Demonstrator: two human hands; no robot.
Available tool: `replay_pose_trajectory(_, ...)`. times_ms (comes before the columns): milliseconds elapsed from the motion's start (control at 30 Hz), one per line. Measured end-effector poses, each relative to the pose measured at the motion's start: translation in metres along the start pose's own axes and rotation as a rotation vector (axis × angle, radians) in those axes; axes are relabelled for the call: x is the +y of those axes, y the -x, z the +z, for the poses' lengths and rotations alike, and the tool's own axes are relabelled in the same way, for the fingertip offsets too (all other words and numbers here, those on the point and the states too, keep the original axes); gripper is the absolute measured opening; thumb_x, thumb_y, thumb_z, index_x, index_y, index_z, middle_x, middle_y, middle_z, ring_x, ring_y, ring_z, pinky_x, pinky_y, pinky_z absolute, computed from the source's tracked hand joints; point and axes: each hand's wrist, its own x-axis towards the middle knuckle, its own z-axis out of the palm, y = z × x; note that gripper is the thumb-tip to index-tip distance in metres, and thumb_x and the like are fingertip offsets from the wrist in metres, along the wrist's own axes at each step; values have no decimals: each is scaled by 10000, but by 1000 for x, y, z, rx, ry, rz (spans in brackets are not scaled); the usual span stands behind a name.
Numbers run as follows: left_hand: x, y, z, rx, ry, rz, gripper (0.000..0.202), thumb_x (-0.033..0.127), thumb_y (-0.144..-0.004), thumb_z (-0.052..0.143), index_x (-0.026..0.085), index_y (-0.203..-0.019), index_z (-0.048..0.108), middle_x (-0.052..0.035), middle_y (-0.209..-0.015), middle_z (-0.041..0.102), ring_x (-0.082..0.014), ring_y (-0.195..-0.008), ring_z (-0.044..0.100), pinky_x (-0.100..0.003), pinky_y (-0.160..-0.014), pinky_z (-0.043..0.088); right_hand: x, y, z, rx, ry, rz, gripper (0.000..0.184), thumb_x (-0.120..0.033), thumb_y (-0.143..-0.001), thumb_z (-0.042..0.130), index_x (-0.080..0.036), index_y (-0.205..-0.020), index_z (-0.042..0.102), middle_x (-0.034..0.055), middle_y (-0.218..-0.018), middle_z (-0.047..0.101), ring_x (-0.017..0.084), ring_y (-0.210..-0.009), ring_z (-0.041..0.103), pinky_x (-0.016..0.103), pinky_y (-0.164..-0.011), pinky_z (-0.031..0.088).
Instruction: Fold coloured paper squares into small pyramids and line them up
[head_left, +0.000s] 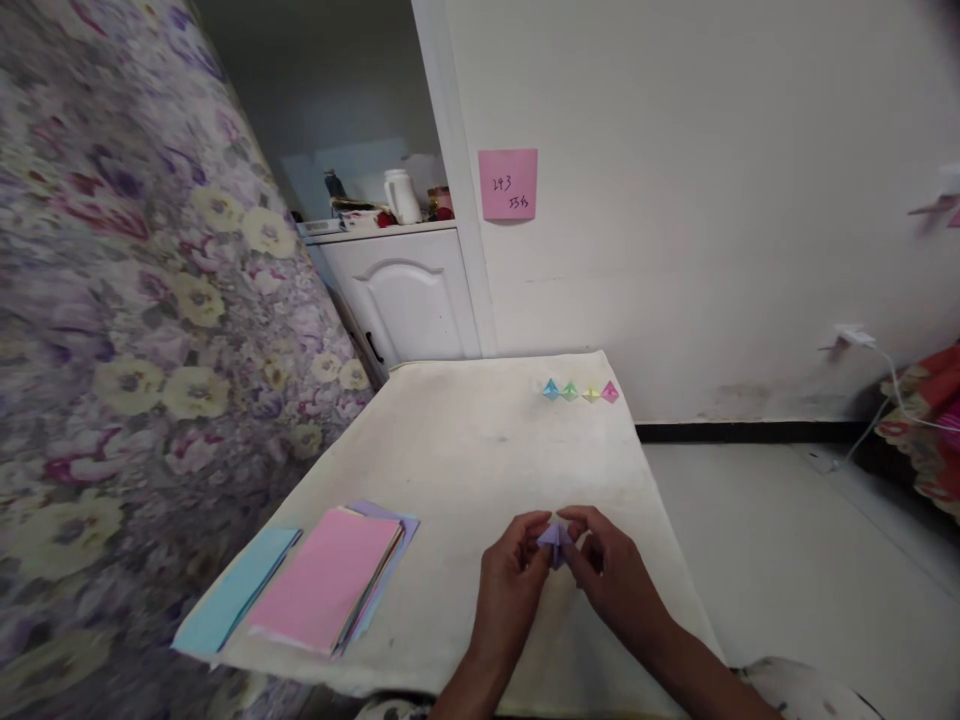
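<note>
A small folded purple paper piece (556, 540) is pinched between both my hands, just above the white table (465, 450). My left hand (512, 575) grips its left side with thumb and fingers closed. My right hand (606, 565) closes on its right side. Part of the paper is hidden by my fingers.
A stack of coloured paper sheets, pink on top (326, 580), with a blue sheet (236, 590) beside it, lies at the table's near left. Several small folded shapes (580, 391) line the far edge. A floral cloth (135, 330) hangs left. A pink note (508, 184) is on the wall.
</note>
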Motion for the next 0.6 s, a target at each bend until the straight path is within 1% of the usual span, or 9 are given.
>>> replay_pose_trajectory(100, -2, -1, -1, -7, -40, -20, 300, 177, -720, 576, 179, -1018, 610, -50, -889, 675, -158, -761, 605, -244, -680, 471, -2, 1, -2, -5, 40, -103, 281, -202, -772, 516, -247, -1046, 565, 27, -879, 575, 118, -568, 520, 262, -551, 440)
replay_pose_trajectory(200, -5, -4, -3, 0, -82, -36, 312, 170, -687, 596, 180, -997, 619, -31, -838, 667, -111, -611, 559, -209, -571, 439, -3, 1, -5, -40, 32, -126, 238, -175, -770, 498, -245, -977, 593, 29, -885, 577, 119, -576, 522, 259, -548, 430)
replay_pose_trajectory(233, -7, -5, -3, 3, -81, -38, 312, 176, -682, 601, 179, -993, 619, -30, -836, 662, -102, -584, 547, -205, -553, 431, -2, 0, -6, -53, 25, -111, 200, -177, -772, 498, -239, -932, 602, 24, -853, 582, 117, -563, 519, 256, -538, 423)
replay_pose_trajectory(300, -10, -7, -5, 5, -48, -43, 309, 197, -681, 611, 173, -989, 613, -40, -861, 653, -103, -589, 555, -214, -564, 440, -1, 0, -8, -83, 6, -54, 132, -189, -774, 506, -226, -855, 603, 1, -726, 583, 116, -528, 516, 248, -516, 411)
replay_pose_trajectory(367, -12, -9, -6, 0, -8, -58, 304, 219, -679, 625, 163, -977, 607, -51, -888, 647, -115, -621, 578, -232, -600, 459, 0, -1, -9, -116, -22, 25, 94, -203, -776, 511, -217, -827, 590, -32, -572, 548, 122, -492, 518, 240, -496, 402)
replay_pose_trajectory(433, -12, -11, -6, -5, 12, -83, 298, 240, -678, 636, 155, -962, 603, -53, -882, 648, -118, -621, 585, -236, -603, 461, 1, -2, -10, -141, -50, 91, 81, -214, -776, 515, -210, -824, 580, -51, -485, 523, 127, -474, 525, 234, -489, 400)
replay_pose_trajectory(533, -10, -12, -6, -4, -9, -112, 250, 258, -684, 633, 147, -907, 614, -43, -830, 655, -105, -572, 562, -220, -556, 435, 1, -2, -11, -151, -73, 130, 66, -219, -767, 530, -197, -795, 586, -44, -482, 553, 126, -477, 537, 232, -498, 406)
replay_pose_trajectory(600, -7, -12, -5, 2, -39, -111, 204, 273, -705, 614, 147, -864, 629, -26, -750, 654, -112, -572, 557, -222, -558, 427, 2, -3, -12, -139, -77, 140, 55, -221, -756, 548, -192, -771, 592, -37, -497, 567, 124, -479, 542, 230, -499, 407)
